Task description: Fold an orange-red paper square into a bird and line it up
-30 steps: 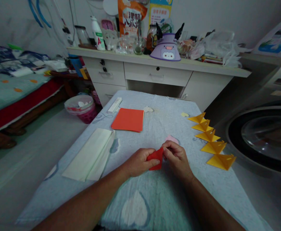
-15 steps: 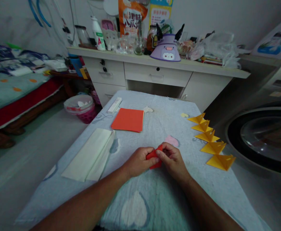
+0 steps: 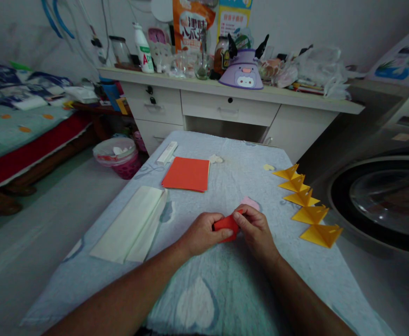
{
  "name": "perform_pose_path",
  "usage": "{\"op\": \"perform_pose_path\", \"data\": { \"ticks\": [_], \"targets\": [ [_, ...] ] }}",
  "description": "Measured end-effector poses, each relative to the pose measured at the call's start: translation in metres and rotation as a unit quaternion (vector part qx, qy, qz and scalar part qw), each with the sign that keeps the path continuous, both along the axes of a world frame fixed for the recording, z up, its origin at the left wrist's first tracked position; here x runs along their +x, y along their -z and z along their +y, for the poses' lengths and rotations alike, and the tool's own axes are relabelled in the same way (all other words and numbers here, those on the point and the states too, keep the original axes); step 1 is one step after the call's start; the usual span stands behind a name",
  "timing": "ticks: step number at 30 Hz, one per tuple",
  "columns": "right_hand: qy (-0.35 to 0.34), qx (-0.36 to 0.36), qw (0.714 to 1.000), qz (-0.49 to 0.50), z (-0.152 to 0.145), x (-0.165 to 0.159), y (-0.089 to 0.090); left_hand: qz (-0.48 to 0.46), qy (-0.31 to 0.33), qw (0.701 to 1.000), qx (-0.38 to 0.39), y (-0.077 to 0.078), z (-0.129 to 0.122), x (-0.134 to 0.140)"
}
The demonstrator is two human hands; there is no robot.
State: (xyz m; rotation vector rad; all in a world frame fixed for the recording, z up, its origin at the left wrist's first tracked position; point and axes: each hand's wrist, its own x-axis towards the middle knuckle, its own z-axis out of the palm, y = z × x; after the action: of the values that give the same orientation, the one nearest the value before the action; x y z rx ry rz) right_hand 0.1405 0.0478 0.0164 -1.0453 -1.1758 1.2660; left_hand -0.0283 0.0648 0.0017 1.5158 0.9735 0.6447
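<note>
Our two bare hands meet at a small piece of folded red paper (image 3: 227, 225) above the near half of a cloth-covered table (image 3: 232, 289). Our left hand (image 3: 203, 234) grips its left side, thumb laid across the front, while our right hand (image 3: 256, 227) pinches its upper right corner between thumb and fingers. Both grips are narrow, closed on the red paper; we cannot tell whether its lower edge touches the cloth.

To our left lies a pale folded sheet (image 3: 130, 224), with a stack of square red sheets (image 3: 186, 174) beyond it and a narrow white box (image 3: 167, 153) near the stack's far left corner. Along the table's right side, five folded yellow paper pieces (image 3: 300, 198) line up in a row.

Behind the table, a white desk (image 3: 204, 102) bears a purple visor with black horns (image 3: 241, 70), an orange snack bag (image 3: 191, 25) and a white bottle (image 3: 143, 49). A front-loading washing machine (image 3: 376, 144) stands at right; a pink wastebasket (image 3: 125, 170) sits at left, near a bed (image 3: 1, 140).
</note>
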Motion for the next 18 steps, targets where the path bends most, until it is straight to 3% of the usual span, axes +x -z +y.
{"op": "perform_pose_path", "data": {
  "ticks": [5,12,18],
  "targets": [
    [0.018,-0.011,1.0,0.003,0.0033,0.0053,0.0031,-0.054,0.006,0.998,-0.008,-0.0011,0.0017,-0.0001],
    [0.026,0.0,1.0,-0.017,0.0063,0.0098,0.0084,-0.009,-0.03,0.999,0.026,-0.0025,0.0024,0.0015],
    [-0.025,-0.006,1.0,0.0,0.0066,0.0002,0.0007,-0.013,-0.081,0.996,0.031,-0.0013,0.0038,0.0028]
  ]
}}
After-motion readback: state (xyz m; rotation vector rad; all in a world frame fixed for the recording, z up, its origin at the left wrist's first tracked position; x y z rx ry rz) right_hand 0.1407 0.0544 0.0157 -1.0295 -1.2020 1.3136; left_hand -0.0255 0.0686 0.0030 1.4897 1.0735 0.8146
